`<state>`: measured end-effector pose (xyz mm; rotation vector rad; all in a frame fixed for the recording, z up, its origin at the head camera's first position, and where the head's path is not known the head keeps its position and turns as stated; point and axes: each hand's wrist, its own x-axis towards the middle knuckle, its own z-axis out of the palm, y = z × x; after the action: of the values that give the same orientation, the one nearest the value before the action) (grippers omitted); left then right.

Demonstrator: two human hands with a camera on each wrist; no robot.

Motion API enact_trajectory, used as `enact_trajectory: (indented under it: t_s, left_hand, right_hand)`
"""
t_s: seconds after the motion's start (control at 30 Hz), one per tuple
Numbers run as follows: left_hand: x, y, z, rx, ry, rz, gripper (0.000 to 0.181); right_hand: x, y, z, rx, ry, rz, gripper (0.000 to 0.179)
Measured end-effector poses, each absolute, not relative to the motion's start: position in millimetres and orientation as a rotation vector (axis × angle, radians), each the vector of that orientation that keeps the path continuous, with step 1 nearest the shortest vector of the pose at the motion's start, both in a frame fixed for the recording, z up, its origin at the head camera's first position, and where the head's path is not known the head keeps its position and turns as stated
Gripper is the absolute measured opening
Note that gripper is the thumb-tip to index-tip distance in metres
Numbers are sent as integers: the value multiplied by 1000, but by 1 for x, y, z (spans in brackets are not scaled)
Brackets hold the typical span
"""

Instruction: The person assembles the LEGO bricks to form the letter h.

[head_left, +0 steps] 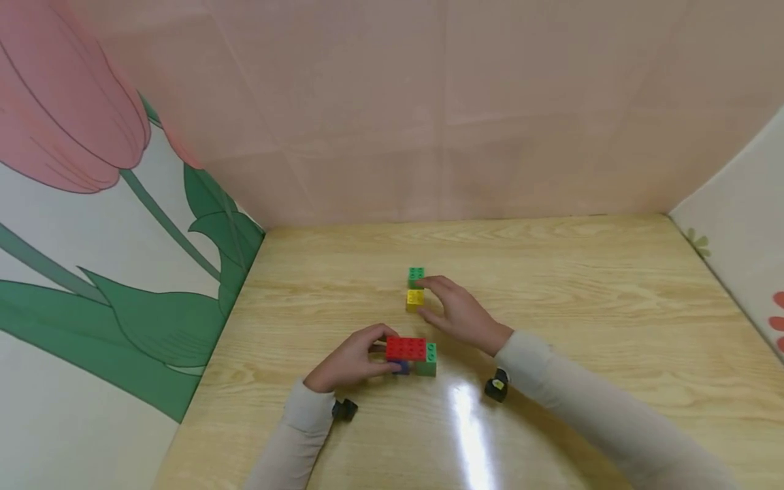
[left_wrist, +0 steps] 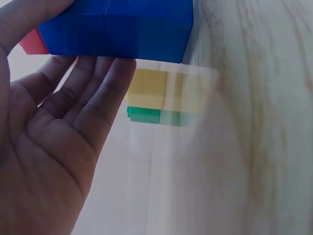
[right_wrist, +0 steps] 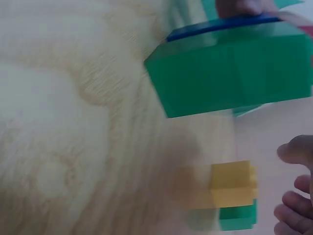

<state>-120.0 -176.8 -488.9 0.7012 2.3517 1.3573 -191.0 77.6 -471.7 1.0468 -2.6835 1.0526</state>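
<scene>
My left hand (head_left: pixel 354 355) pinches a blue brick (head_left: pixel 401 368) between thumb and fingers. A red brick (head_left: pixel 405 348) bridges the top of this blue brick and a green brick (head_left: pixel 427 368) to its right. In the left wrist view, the blue side (left_wrist: pixel 149 29) shows a vertical seam, with fingertips right at its lower edge. Farther back, my right hand (head_left: pixel 462 314) reaches over beside a yellow brick (head_left: pixel 414 300), its fingers loosely bent and holding nothing. The right wrist view shows a gap between those fingers and the yellow brick (right_wrist: pixel 231 183). Just behind it stands another green brick (head_left: pixel 416 273).
The bricks stand on a wood-grain table (head_left: pixel 582 286). A pink cloth wall (head_left: pixel 441 122) rises at the back edge, a tulip-printed panel (head_left: pixel 147 320) at the left and a pale panel (head_left: pixel 744 211) at the right. Small black wrist cameras hang under both sleeves.
</scene>
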Motion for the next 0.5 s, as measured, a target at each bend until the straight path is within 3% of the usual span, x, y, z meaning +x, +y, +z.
enact_trajectory:
  t_s: [0.27,0.5]
  left_hand:
    - [-119,-177,-489,685,2343,1361,37]
    - [-120,-179,-491,687,2329,1372,37]
  right_hand:
    - [-203,68,-494,951,-2749,985,65]
    - [-204,64,-504,890,-2811,981,63]
